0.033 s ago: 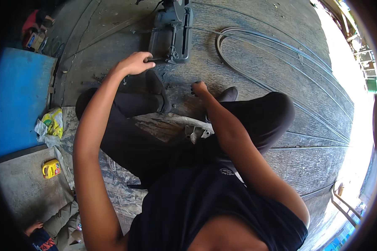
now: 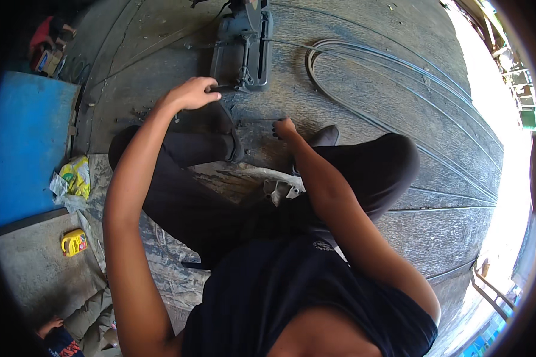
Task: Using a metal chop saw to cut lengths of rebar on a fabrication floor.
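Observation:
A dark chop saw (image 2: 239, 50) stands on the ground ahead of me, its vise screw running lengthwise along the base. My left hand (image 2: 192, 94) is at the base's near left corner, fingers curled around the short crank handle (image 2: 225, 88) of the vise. Lower and to the right, my right hand (image 2: 284, 127) is closed in a loose fist over the ground. What looks like a thin metal rod (image 2: 257, 121) runs leftward from its fingers; the grip itself is partly hidden. Between the hands is my dark boot (image 2: 235, 143), close to the saw.
A large coil of metal rod (image 2: 321, 77) spreads over the ground to the right. At left are a blue panel (image 2: 30, 149), a yellow plastic bag (image 2: 76, 177) and a yellow jug (image 2: 74, 243). Other people sit at upper left (image 2: 44, 38) and lower left (image 2: 62, 339).

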The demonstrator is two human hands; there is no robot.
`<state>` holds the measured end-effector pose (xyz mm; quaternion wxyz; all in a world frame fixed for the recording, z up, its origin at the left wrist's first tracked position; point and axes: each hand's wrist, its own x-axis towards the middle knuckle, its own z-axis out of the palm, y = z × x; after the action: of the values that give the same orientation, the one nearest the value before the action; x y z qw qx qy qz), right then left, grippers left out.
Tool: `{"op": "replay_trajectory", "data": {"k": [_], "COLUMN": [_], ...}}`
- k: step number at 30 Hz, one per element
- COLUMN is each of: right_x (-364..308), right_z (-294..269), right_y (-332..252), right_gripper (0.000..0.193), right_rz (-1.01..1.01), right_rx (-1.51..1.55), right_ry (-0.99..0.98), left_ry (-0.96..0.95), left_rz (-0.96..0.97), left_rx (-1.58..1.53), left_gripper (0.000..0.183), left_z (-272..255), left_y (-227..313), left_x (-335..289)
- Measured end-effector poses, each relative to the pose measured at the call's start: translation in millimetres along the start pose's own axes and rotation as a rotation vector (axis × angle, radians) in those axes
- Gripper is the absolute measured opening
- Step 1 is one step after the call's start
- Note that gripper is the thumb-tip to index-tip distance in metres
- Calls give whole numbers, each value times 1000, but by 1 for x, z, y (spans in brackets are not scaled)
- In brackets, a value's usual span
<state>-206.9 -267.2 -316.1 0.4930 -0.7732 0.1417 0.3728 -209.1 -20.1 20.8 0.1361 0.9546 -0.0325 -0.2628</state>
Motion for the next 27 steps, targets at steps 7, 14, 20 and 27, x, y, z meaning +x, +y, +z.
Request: {"op": "replay_trajectory", "data": {"k": [7,14,20,27], "right_x": [37,124,177,226], "right_z": [-60,-254,-351,-447], "right_y": [60,40,-5,34], "right_gripper": [25,16,37,35], "right_rz": [80,168,46,-124], "right_rx": [17,904,1280,1572], "right_ry": [199,474,538,593], "left_ry": [-67,94,81,5], "left_rz": [-22,-61,-21,-209], "left_rx": [101,-87,-137,-101], "left_gripper": [55,55,55,55], "left_z": [-39,-86,-91,-95], "left_y": [-12,-10,4,-7], "left_x": [13,-1,-5,22]}}
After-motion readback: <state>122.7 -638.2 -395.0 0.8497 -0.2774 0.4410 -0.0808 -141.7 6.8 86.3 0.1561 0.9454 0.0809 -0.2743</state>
